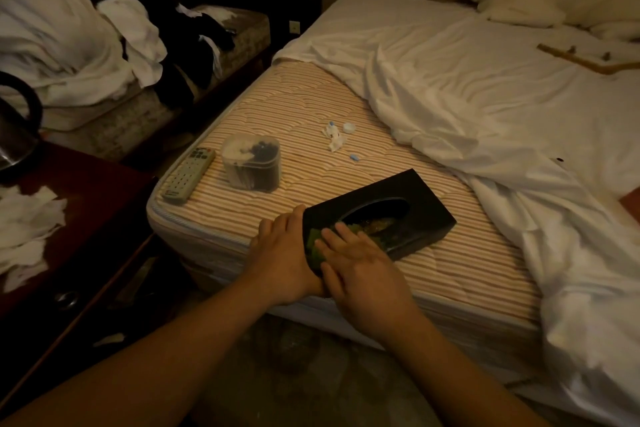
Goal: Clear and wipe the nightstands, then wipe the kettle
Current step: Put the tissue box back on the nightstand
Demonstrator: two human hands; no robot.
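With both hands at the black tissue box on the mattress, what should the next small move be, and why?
Probably sweep the green cloth along the black tissue box toward its far end. The right hand presses the cloth flat on the near corner, the left hand steadies the box's near edge, and the rest of the top looks unwiped.

We've got a mattress (311,114) in thin tan and cream stripes, a plain white sheet (485,97) bunched over it, a black tissue box (422,194), a bright green cloth (315,243), a grey-white remote (188,173) with little green buttons, and a dark reddish-brown nightstand (97,191) with white tissues (24,229).
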